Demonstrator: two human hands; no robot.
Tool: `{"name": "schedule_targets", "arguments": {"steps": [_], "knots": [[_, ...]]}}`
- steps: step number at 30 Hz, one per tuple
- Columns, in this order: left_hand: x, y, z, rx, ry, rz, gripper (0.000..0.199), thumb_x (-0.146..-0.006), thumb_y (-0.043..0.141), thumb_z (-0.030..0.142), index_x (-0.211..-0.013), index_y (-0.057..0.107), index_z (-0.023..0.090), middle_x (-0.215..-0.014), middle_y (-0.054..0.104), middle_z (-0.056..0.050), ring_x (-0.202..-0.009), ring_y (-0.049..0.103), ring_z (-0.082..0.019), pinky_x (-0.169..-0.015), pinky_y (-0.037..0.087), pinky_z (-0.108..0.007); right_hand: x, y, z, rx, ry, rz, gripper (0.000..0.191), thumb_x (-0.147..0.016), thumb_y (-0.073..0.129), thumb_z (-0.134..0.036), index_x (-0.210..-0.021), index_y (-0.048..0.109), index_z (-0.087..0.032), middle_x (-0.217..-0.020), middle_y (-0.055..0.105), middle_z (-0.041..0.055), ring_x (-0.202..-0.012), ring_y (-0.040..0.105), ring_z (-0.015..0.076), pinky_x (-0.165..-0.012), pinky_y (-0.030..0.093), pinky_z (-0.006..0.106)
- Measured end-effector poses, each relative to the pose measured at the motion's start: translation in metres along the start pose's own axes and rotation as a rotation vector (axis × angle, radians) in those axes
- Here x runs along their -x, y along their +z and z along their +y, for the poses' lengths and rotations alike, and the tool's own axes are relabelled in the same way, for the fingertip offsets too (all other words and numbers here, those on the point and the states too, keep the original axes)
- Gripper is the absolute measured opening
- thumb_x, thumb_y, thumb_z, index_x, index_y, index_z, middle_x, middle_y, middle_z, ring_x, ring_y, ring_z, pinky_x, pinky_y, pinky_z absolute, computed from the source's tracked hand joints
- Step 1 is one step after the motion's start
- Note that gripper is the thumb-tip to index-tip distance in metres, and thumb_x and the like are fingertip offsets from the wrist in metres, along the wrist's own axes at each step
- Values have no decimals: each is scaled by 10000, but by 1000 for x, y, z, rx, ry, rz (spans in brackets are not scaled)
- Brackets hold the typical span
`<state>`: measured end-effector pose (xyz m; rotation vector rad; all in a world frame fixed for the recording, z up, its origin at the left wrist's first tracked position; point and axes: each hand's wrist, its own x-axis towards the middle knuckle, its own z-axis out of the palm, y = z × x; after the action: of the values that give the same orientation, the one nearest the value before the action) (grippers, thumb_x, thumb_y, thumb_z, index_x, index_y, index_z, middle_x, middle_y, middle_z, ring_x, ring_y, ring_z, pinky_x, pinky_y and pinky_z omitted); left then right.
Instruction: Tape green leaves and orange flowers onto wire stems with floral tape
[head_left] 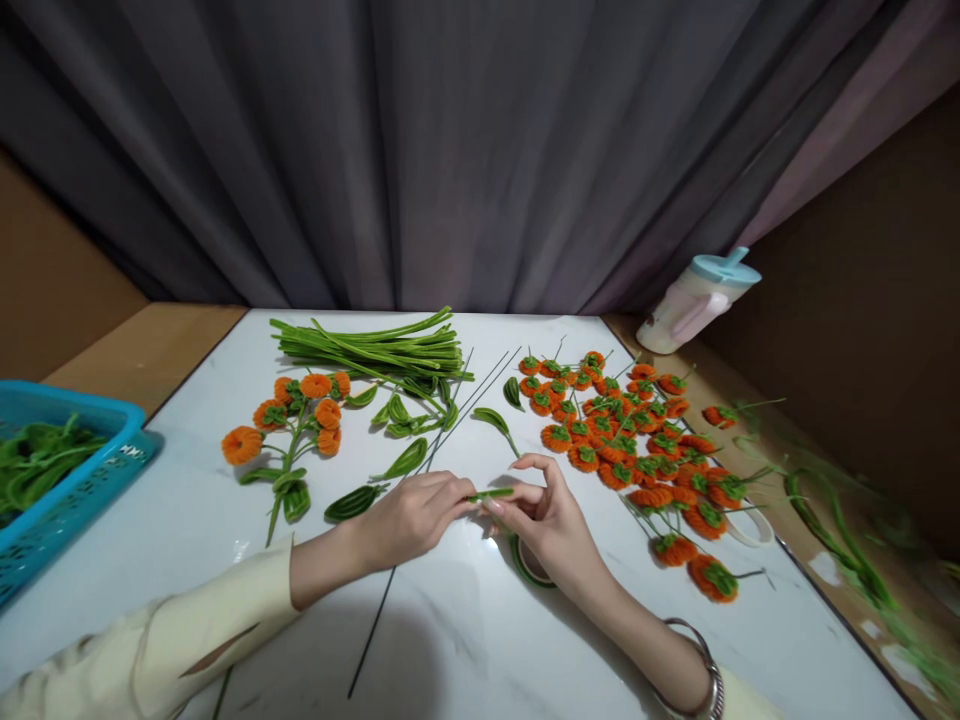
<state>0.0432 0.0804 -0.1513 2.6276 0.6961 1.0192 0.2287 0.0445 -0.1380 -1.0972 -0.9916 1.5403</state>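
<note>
My left hand (pixel 420 512) is closed in a pinch on one end of a short green pipe cleaner (pixel 493 493). At its other end the thumb and fingers of my right hand (pixel 551 520) grip the same piece. A green pipe-cleaner leaf (pixel 491 418) has its stem reaching to the right fingertips; whether they touch is unclear. Partly hidden under the right hand is a roll of green tape (pixel 529 565). Thin dark wires (pixel 375 625) run beneath the left hand. Beside the left wrist rests a dark green leaf (pixel 351 503), with a lighter leaf (pixel 405 458) above it.
An assembled orange flower spray (pixel 292 440) lies left. Green pipe cleaners (pixel 375 350) are bundled at the back. Many loose orange flower heads (pixel 615 430) cover the right side. A blue basket (pixel 112 470) stands far left, a lidded cup (pixel 694 305) back right.
</note>
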Motion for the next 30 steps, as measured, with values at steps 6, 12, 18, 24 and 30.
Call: {"name": "schedule_targets", "arguments": {"steps": [6,12,18,24,30], "knots": [[0,1,-1,7,68,-33,143,-940,405,126,-1006,529,154,-802,665,-74,-721,642,-153,-688,526,-261,0,-2,2,123,-41,-55,321,-734,731,-395,-872,506,-214,-689,690,-12,-638,645,144,-622,503,266],[-3,-3,-2,20,162,-34,218,-912,364,64,-1034,522,153,-824,674,-87,-715,625,-153,-673,519,-259,1,-3,-2,317,-89,-40,281,-757,688,-445,-806,585,-188,-686,700,27,-655,651,167,-606,478,261],[-9,-12,3,-63,245,-18,214,-951,342,114,-1018,545,131,-841,692,-118,-726,636,-165,-664,525,-271,2,-3,-3,322,-100,-42,269,-753,689,-437,-772,590,-188,-679,701,25,-633,642,157,-587,463,248],[-6,-8,2,-13,207,-3,181,-943,379,88,-993,545,138,-864,699,-98,-721,633,-145,-683,517,-255,2,-3,-2,283,-97,-47,259,-749,703,-423,-769,596,-187,-678,700,28,-645,650,165,-615,482,264],[-6,-8,3,7,202,30,158,-938,400,79,-990,537,140,-835,702,-86,-684,627,-144,-659,505,-251,2,-4,-4,270,-94,-61,249,-747,709,-412,-767,601,-188,-688,706,30,-663,658,170,-635,491,270]]}}
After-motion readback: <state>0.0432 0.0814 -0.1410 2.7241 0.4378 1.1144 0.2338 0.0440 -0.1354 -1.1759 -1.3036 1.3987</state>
